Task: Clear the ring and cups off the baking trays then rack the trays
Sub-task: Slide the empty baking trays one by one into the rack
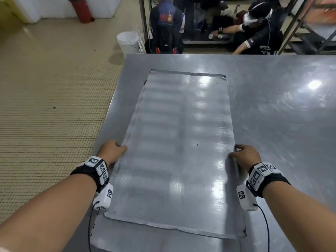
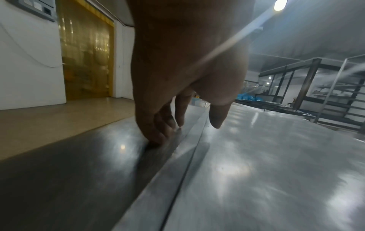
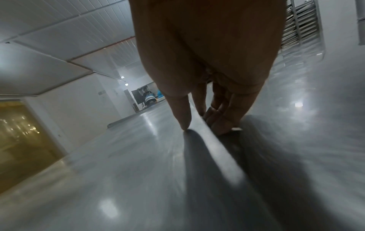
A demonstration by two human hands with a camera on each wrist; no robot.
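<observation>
Steel baking tray (image 1: 181, 142), scuffed and shiny, edges pinched by both hands (image 1: 179, 153).

Steel table (image 1: 272, 106), seemingly bare baking tray (image 1: 181, 142)

Head view bright, evenly lit from overhead; white glare patches on the desk (image 1: 291, 99) and baking tray (image 1: 181, 133). Wide-angle bending at the edges. Both wrist views dimmer and motion-smeared; a ceiling lamp (image 2: 280, 5) flares in a streak. The right hand (image 3: 207, 62) is underexposed, casting long dark shadows.
</observation>
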